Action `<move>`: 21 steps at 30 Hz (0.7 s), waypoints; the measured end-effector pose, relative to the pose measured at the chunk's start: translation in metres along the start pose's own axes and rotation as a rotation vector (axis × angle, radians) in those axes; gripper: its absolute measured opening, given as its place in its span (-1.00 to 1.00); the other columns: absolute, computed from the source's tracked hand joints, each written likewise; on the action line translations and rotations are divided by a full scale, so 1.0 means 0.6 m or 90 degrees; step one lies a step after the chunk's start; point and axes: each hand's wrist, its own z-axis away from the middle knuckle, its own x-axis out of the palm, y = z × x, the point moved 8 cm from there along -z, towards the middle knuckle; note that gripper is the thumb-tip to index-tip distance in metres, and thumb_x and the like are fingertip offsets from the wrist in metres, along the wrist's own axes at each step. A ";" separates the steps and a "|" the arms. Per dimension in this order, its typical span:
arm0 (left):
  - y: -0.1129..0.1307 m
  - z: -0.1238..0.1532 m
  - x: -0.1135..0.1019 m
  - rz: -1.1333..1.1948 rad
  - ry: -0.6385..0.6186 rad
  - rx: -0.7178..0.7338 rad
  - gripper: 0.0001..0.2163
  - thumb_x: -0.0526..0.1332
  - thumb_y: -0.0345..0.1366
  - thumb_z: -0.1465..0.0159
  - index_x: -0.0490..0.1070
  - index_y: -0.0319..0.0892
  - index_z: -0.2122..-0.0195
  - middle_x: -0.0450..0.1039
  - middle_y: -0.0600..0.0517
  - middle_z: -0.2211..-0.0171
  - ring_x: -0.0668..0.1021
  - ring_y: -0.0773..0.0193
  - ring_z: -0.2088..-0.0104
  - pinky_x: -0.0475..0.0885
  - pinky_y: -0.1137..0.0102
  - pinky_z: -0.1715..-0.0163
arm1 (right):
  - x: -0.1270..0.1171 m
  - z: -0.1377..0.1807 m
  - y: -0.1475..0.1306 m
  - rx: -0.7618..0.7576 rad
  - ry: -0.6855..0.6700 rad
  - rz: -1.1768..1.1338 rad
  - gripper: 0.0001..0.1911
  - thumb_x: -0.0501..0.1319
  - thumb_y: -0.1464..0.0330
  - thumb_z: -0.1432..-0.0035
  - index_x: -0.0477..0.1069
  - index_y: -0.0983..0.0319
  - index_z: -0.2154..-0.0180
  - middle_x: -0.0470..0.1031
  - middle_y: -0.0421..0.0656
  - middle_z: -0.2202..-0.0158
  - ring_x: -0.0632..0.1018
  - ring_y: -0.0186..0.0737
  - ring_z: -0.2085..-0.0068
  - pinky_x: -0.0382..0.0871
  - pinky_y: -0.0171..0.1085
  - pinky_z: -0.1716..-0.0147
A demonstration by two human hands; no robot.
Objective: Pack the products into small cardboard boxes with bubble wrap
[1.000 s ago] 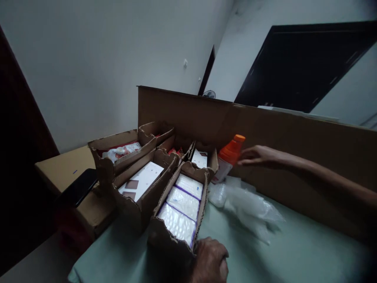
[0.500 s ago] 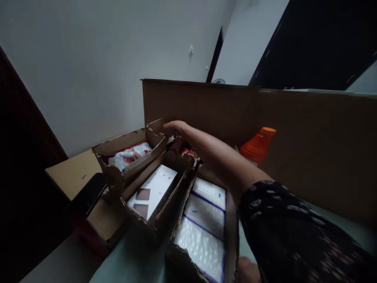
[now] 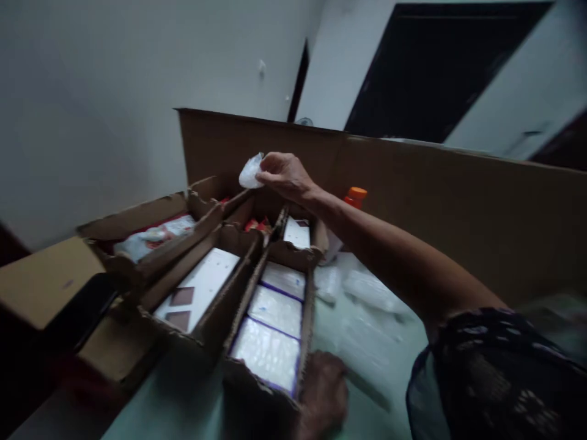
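Note:
My right hand (image 3: 285,174) is lifted above the back ends of the cardboard trays, its fingers pinched on a small white packet (image 3: 251,172). My left hand (image 3: 323,392) rests closed against the near right corner of the nearest cardboard tray (image 3: 306,318), which holds three white wrapped packs (image 3: 268,351). Beside it a second tray carries a flat white box (image 3: 198,289) with brown squares. A third tray (image 3: 137,226) at the left contains red-and-white packets.
An orange-capped bottle (image 3: 355,196) stands behind my right forearm, against a tall cardboard wall (image 3: 413,195). Clear plastic bags (image 3: 367,293) lie on the pale green tabletop (image 3: 367,360). A dark phone (image 3: 77,318) sits on a brown box at the left.
My right hand left the orange bottle, reached across to the back of the trays, and has come up holding a small white packet. The view has shifted slightly.

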 end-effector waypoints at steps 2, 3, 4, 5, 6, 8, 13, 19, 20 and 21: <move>-0.008 -0.002 0.011 0.021 -0.005 -0.021 -0.83 0.15 -0.49 -0.27 0.52 -0.17 0.27 0.55 -0.07 0.32 0.57 0.17 0.24 0.48 0.27 0.21 | -0.089 0.107 0.028 -0.026 0.101 -0.069 -0.82 0.26 0.30 -0.16 0.47 0.29 0.25 0.52 -0.15 0.26 0.49 -0.25 0.26 0.38 -0.26 0.20; -0.011 -0.002 0.015 0.030 -0.009 -0.029 -0.80 0.14 -0.54 -0.22 0.52 -0.17 0.33 0.55 -0.07 0.36 0.57 0.15 0.27 0.46 0.28 0.25 | -0.124 0.166 0.044 -0.027 0.132 -0.076 -0.81 0.26 0.28 -0.15 0.46 0.27 0.25 0.52 -0.16 0.25 0.49 -0.24 0.26 0.38 -0.25 0.19; -0.012 -0.001 0.017 0.038 -0.014 -0.033 -0.79 0.12 -0.55 -0.18 0.52 -0.17 0.36 0.55 -0.07 0.38 0.57 0.15 0.30 0.44 0.28 0.27 | -0.153 0.226 0.060 -0.017 0.158 -0.065 -0.81 0.26 0.26 -0.16 0.45 0.25 0.24 0.52 -0.15 0.23 0.50 -0.21 0.24 0.38 -0.22 0.17; -0.012 -0.001 0.017 0.044 -0.020 -0.035 -0.78 0.11 -0.55 -0.17 0.52 -0.16 0.37 0.55 -0.07 0.39 0.57 0.14 0.31 0.43 0.28 0.29 | -0.176 0.283 0.079 0.001 0.179 -0.035 -0.82 0.25 0.27 -0.17 0.44 0.23 0.22 0.53 -0.12 0.19 0.52 -0.17 0.20 0.38 -0.19 0.13; -0.012 0.000 0.016 0.048 -0.025 -0.036 -0.78 0.11 -0.53 -0.16 0.52 -0.15 0.37 0.56 -0.06 0.39 0.57 0.14 0.31 0.42 0.29 0.29 | -0.191 0.334 0.100 0.028 0.184 0.010 -0.82 0.25 0.28 -0.17 0.45 0.23 0.21 0.54 -0.09 0.14 0.53 -0.13 0.14 0.36 -0.15 0.08; -0.011 0.000 0.011 0.050 -0.031 -0.039 -0.79 0.11 -0.49 -0.18 0.53 -0.14 0.35 0.57 -0.05 0.38 0.58 0.15 0.31 0.42 0.31 0.29 | -0.193 0.417 0.155 0.108 0.116 0.105 -0.82 0.26 0.32 -0.15 0.48 0.21 0.19 0.54 -0.04 0.05 0.53 -0.03 0.04 0.31 -0.06 0.00; -0.002 0.000 -0.004 0.041 -0.022 -0.055 -0.78 0.09 -0.42 -0.22 0.54 -0.15 0.29 0.61 -0.04 0.34 0.61 0.19 0.31 0.45 0.35 0.28 | -0.154 0.565 0.256 0.246 -0.043 0.141 -0.75 0.31 0.32 -0.10 0.56 0.21 0.15 0.54 0.04 -0.04 0.55 0.08 -0.01 0.34 -0.01 0.05; 0.005 0.000 -0.011 0.028 -0.028 -0.077 -0.78 0.08 -0.39 -0.25 0.54 -0.17 0.28 0.61 -0.05 0.33 0.61 0.21 0.31 0.47 0.35 0.28 | -0.058 0.736 0.109 0.103 -0.173 -0.003 -0.75 0.19 0.31 -0.24 0.56 0.24 0.11 0.58 0.00 0.10 0.56 -0.09 0.13 0.31 -0.12 0.08; 0.006 -0.001 -0.011 0.023 -0.029 -0.081 -0.79 0.08 -0.40 -0.26 0.54 -0.16 0.28 0.61 -0.05 0.32 0.61 0.21 0.30 0.47 0.35 0.26 | -0.033 0.757 0.078 0.063 -0.223 -0.015 -0.71 0.22 0.28 -0.22 0.54 0.23 0.06 0.56 0.01 0.05 0.55 -0.06 0.11 0.30 -0.10 0.06; 0.007 -0.003 -0.012 0.016 -0.028 -0.084 -0.79 0.08 -0.41 -0.26 0.53 -0.16 0.29 0.62 -0.04 0.32 0.60 0.22 0.30 0.47 0.35 0.25 | -0.010 0.771 0.055 0.029 -0.269 -0.017 -0.67 0.23 0.27 -0.21 0.53 0.21 0.01 0.54 0.02 -0.01 0.53 -0.03 0.07 0.28 -0.07 0.04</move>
